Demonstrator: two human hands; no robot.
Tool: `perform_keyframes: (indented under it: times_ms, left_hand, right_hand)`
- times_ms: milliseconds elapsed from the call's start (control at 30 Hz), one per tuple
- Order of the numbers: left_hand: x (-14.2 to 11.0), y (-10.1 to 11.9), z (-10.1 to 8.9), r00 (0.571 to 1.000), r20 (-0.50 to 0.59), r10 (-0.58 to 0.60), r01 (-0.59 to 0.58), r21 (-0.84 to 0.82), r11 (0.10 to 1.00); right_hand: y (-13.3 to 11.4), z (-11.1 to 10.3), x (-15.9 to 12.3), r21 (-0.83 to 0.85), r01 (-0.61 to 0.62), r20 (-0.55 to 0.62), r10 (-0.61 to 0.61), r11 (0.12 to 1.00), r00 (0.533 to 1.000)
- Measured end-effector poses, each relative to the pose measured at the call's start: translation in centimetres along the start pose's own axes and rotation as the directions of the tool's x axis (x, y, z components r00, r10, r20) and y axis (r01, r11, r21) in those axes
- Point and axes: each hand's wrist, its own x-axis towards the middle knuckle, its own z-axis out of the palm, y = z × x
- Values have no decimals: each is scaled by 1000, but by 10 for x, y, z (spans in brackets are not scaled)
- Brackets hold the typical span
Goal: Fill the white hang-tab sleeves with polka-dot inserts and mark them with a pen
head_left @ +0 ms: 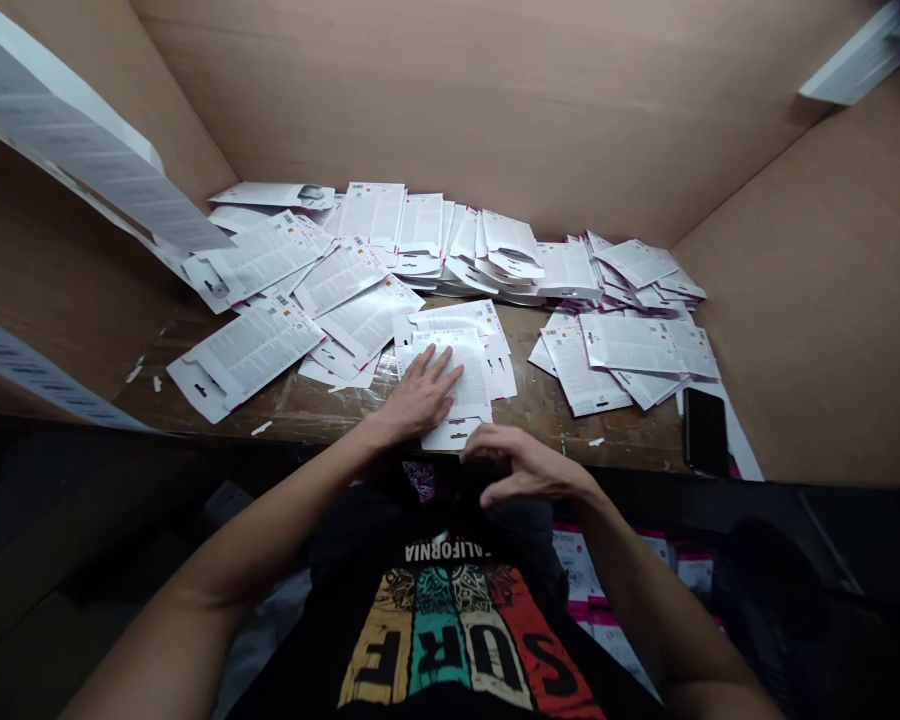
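My left hand point(420, 395) lies flat, fingers spread, on a small stack of white printed cardboard sleeves point(469, 375) at the near edge of the wooden table point(322, 410). My right hand point(521, 465) is just right of it at the table edge, fingers curled at the hanger tab of the top sleeve point(454, 433); whether it grips the tab is unclear. Many more flat sleeves lie across the table: a loose heap point(420, 245) at the back and a pile point(630, 350) to the right.
Cardboard walls point(495, 100) enclose the table on three sides. A black phone point(705, 430) lies at the right front corner. More pink-edged sleeves point(592, 590) lie low by my right side. Single sleeves point(244, 355) spread over the left of the table.
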Motion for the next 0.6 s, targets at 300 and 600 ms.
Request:
perform_keyframes:
  times_ms: [300, 600]
  left_hand:
    - [-71, 15, 1, 974, 70, 214, -208, -84, 975]
    - [-72, 15, 11, 983, -27, 183, -185, -53, 981]
  right_hand:
    - [30, 25, -1, -462, -155, -201, 67, 873, 977]
    - [12, 41, 32, -314, -676, -616, 399, 667, 679]
